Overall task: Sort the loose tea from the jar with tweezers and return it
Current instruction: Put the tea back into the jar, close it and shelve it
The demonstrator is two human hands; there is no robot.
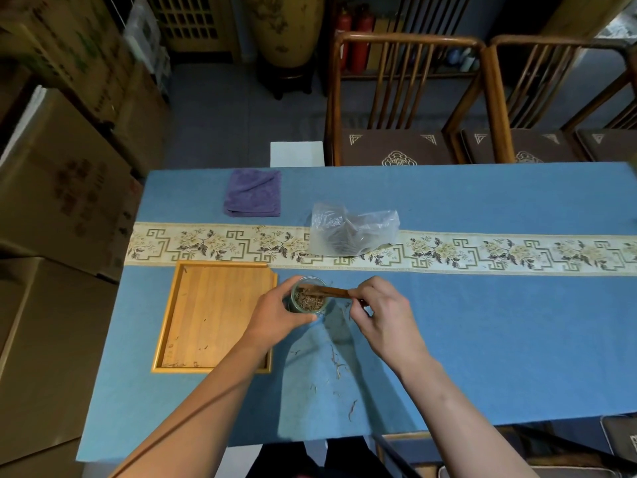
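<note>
A small glass jar (307, 298) with loose tea inside stands on the blue tablecloth just right of the wooden tray (213, 315). My left hand (275, 313) wraps around the jar's left side. My right hand (382, 315) pinches brown wooden tweezers (324, 291), whose tips reach over the jar's mouth. A few stray tea strands (337, 365) lie on the cloth in front of the jar. The tray holds only a few tea crumbs.
A clear plastic bag of dark tea (351, 232) sits on the patterned runner (482, 253) behind the jar. A folded purple cloth (253, 196) lies at the back left. Wooden chairs (403, 98) stand beyond the table, cardboard boxes (58, 188) to its left.
</note>
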